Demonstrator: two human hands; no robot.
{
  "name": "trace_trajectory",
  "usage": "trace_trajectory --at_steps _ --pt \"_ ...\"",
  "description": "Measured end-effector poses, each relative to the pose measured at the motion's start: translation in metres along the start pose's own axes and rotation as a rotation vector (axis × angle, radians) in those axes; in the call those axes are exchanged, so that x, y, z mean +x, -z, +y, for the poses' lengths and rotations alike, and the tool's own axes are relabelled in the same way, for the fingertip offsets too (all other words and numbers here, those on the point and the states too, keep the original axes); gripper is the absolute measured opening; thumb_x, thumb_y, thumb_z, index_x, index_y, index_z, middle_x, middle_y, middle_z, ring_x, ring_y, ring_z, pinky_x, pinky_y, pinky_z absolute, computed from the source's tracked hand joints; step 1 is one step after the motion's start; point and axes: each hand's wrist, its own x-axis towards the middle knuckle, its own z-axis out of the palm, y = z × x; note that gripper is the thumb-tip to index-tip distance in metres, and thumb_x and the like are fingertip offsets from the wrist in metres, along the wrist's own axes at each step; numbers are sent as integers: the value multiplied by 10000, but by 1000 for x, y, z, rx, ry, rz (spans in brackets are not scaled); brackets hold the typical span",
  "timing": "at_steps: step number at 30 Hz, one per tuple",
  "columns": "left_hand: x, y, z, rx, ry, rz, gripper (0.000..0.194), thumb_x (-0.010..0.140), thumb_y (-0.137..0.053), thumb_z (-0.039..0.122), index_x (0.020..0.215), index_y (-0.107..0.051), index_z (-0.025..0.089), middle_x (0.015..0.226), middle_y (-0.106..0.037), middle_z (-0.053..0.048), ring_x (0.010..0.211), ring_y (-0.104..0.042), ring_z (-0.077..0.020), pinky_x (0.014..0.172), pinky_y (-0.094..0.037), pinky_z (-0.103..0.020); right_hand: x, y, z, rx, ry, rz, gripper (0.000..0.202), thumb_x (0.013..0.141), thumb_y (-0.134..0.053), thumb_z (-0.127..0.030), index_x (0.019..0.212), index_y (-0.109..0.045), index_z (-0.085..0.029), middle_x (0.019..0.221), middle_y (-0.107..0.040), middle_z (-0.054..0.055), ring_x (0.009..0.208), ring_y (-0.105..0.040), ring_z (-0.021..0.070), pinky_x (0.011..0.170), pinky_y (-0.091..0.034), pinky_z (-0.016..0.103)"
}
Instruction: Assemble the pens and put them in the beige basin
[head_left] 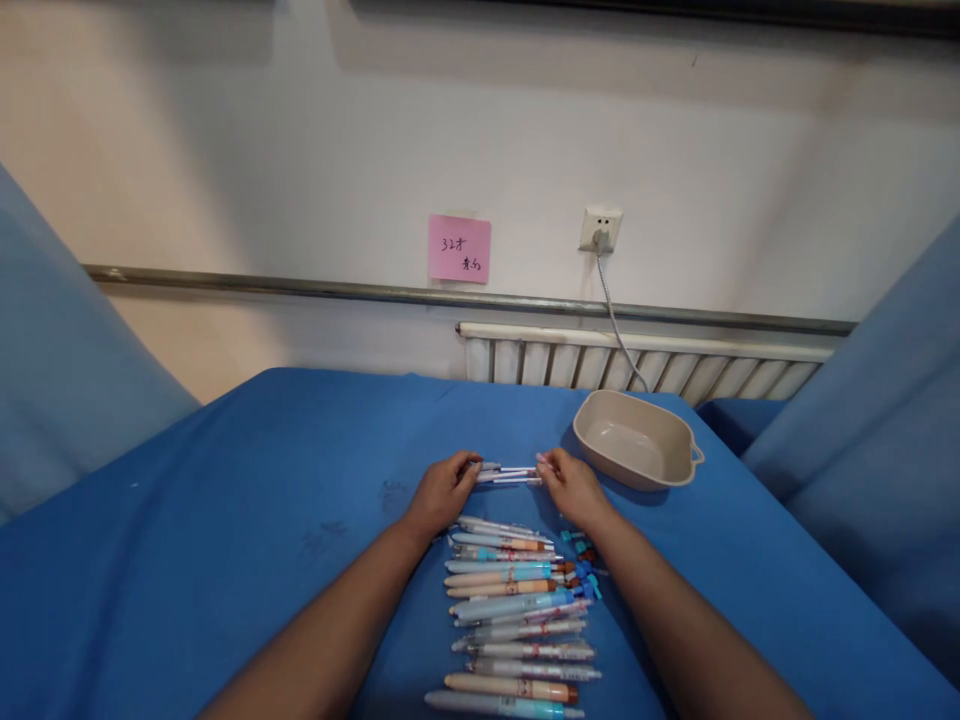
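My left hand [447, 486] is closed on the left ends of a small bundle of slim pens [510, 475], with greyish barrels by its fingertips. Thin white rods of the bundle run across to my right hand [572, 486], which pinches their other ends; a bit of pink shows at its fingertips. What exactly these rods are is too small to tell. Just below both hands lies a column of pens [517, 606], side by side, in pale blue, peach and clear white. Small blue and teal pieces [583, 578] lie at their right ends, near my right forearm.
A beige plastic basin [637, 440] stands at the back right, close to my right hand. Blue cloth [225, 560] covers the table. Behind are a white radiator [585, 360], a plugged-in cable [616, 320] and a pink note [459, 249] on the wall.
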Motion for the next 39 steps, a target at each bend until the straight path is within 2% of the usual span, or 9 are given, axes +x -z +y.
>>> trace_trajectory --at_steps 3,6,12,15,22,29,32,36,39 --pt "-3 -1 5 -65 -28 -66 312 875 -419 388 1018 -604 181 826 -670 -16 736 -606 -161 677 -440 -241 0 -11 -3 121 33 -85 276 840 -485 -435 858 -606 -187 672 -614 -4 594 -525 121 539 -331 211" --pt "-3 -1 5 -87 -41 -101 313 873 -429 395 1018 -607 183 816 -671 -15 732 -605 -161 675 -448 -242 1 -19 0 142 39 -113 270 822 -495 -422 774 -605 -180 566 -540 -37 511 -445 100 490 -292 204" --pt "4 2 -12 0 94 107 310 853 -441 361 1018 -612 162 912 -680 -56 841 -621 -203 771 -462 -302 7 -3 17 51 31 -93 232 821 -482 -360 745 -593 -171 559 -518 -37 513 -437 98 486 -285 199" --pt "6 1 -16 -2 108 121 327 855 -434 365 1043 -599 154 944 -678 -67 870 -623 -209 783 -469 -313 6 4 20 7 46 -126 206 805 -511 -333 705 -593 -172 549 -516 -35 508 -431 98 492 -280 203" --pt "2 -6 -10 35 -24 -41 233 814 -548 321 982 -634 184 878 -681 -39 837 -610 -192 756 -452 -283 0 8 9 -144 92 -152 74 757 -604 -250 781 -624 -183 777 -578 26 687 -510 133 624 -324 229" --pt "0 -2 -8 88 -150 -100 278 754 -655 321 995 -634 184 963 -673 -54 910 -579 -211 819 -412 -308 -2 9 2 -187 181 -182 104 789 -593 -224 888 -611 -197 865 -585 29 798 -540 145 697 -365 226" --pt "-1 -1 -6 125 -156 -116 254 755 -647 255 1001 -634 191 967 -666 -51 921 -563 -213 829 -405 -313 -3 9 1 -213 207 -156 113 818 -572 -251 901 -626 -196 886 -591 48 849 -538 163 751 -372 247" --pt "0 0 -2 117 -142 -81 198 776 -599 221 970 -630 194 940 -655 -47 904 -553 -204 824 -400 -311 -3 13 -2 -273 232 -169 129 838 -534 -203 894 -649 -218 902 -605 54 897 -532 179 795 -362 272" --pt "0 4 1 67 -113 -82 154 773 -585 244 906 -628 180 843 -639 -32 800 -555 -177 744 -412 -276 -3 14 -7 -294 224 -124 133 841 -535 -240 906 -647 -208 921 -613 67 896 -538 190 786 -367 284"
